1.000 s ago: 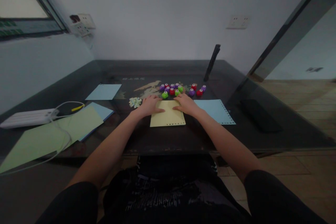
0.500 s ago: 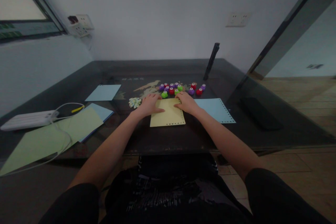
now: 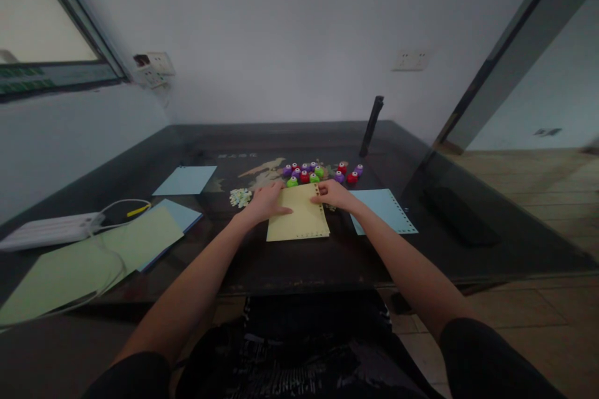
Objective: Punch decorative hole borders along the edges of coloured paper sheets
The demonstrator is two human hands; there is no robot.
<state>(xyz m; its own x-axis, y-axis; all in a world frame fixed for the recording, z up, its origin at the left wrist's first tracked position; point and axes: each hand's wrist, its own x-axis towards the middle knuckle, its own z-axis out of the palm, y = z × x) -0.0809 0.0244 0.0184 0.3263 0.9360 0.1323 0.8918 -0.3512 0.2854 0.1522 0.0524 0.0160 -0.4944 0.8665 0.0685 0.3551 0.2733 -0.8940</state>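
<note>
A stack of pale yellow loose-leaf paper (image 3: 297,218) lies on the dark table in front of me, with punched holes along its right side. At its lower right corner the sheets' edges are slightly offset. My left hand (image 3: 266,201) rests flat on the upper left of the paper, thumb spread away from the fingers. At the upper right corner my right hand (image 3: 334,194) pinches the punched edge between thumb and fingers. Just beyond the paper sit several small red, purple and green toys with eye-like tops (image 3: 304,177). A cluster of small pale flower-like pieces (image 3: 240,197) is beside my left hand.
Blue punched paper (image 3: 386,212) lies right of my right hand, near a dark flat object (image 3: 461,215). A black upright stick (image 3: 372,126) stands behind. To the left are a blue sheet (image 3: 186,181), green paper (image 3: 93,262) and a white power strip (image 3: 51,230) with a cable.
My view has tilted up slightly, so the table sits lower in it. My right hand's thumb and fingers have closed together at the yellow paper's upper right edge. The left hand stays in place.
</note>
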